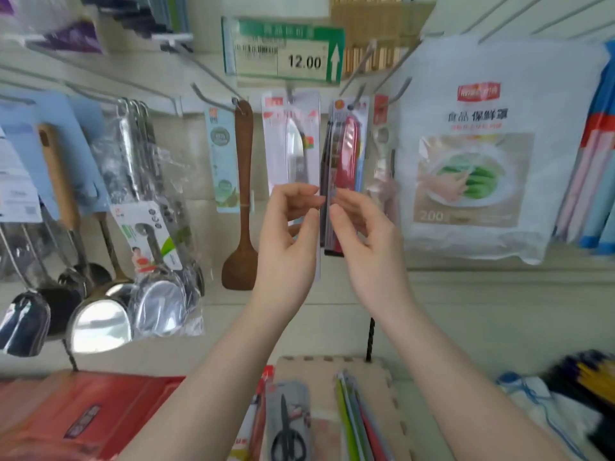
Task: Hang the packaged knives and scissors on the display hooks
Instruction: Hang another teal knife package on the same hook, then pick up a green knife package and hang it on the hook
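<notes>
Two bare hands and forearms are shown. The left hand (286,234) and the right hand (362,234) are uncovered, with slender fingers; the thumbnails are seen to be short and plain. The left forearm (213,377) and the right forearm (466,377) are bare along all of their visible length, down to the lower edge of the view. Whether sleeves are worn higher up cannot be told.

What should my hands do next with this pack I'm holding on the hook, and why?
Probably turn the dark pack to face front, then let go. Its top already seems to sit on the hook, yet it hangs edge-on, pinched between the left hand and right hand. The packaged scissors waits on the shelf below.
</notes>
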